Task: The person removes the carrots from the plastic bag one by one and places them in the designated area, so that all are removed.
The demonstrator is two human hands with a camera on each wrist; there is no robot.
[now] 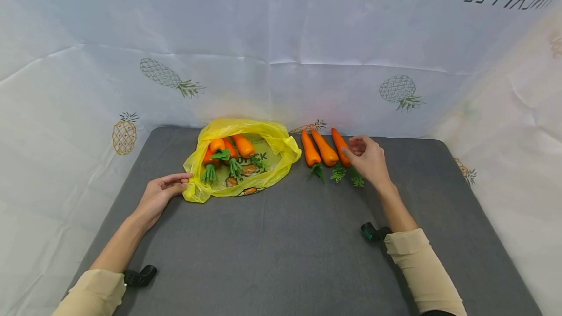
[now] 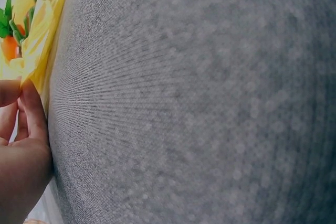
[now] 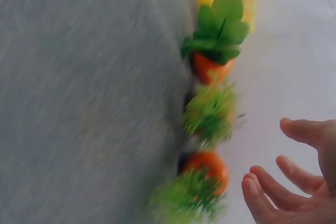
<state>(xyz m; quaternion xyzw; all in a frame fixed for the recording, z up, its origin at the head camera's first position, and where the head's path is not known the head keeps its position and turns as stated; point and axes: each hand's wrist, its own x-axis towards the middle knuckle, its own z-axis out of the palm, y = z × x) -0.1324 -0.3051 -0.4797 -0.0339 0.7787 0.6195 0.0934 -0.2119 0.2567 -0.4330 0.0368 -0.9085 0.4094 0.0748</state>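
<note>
At the left of the head view, my left hand (image 1: 160, 194) pinches the edge of a yellow plastic bag (image 1: 281, 179) between thumb and finger. The left wrist view shows the bag's film (image 2: 44, 30) between those fingertips. Inside the wide-mouthed bag lie several orange carrots (image 1: 243, 146) with green tops. Three more carrots lie side by side to its right: a left one (image 1: 310, 149), a middle one (image 1: 325, 148) and a right one (image 1: 340, 146). My right hand (image 1: 370, 160) hovers beside the right carrot, its thumb and fingers (image 3: 278, 195) spread with nothing between them.
Everything lies near the far edge of a grey table (image 1: 263, 252). A white cloth (image 1: 281, 28) printed with pineapples hangs behind it and along both sides. Black cameras (image 1: 140, 276) are strapped to both wrists.
</note>
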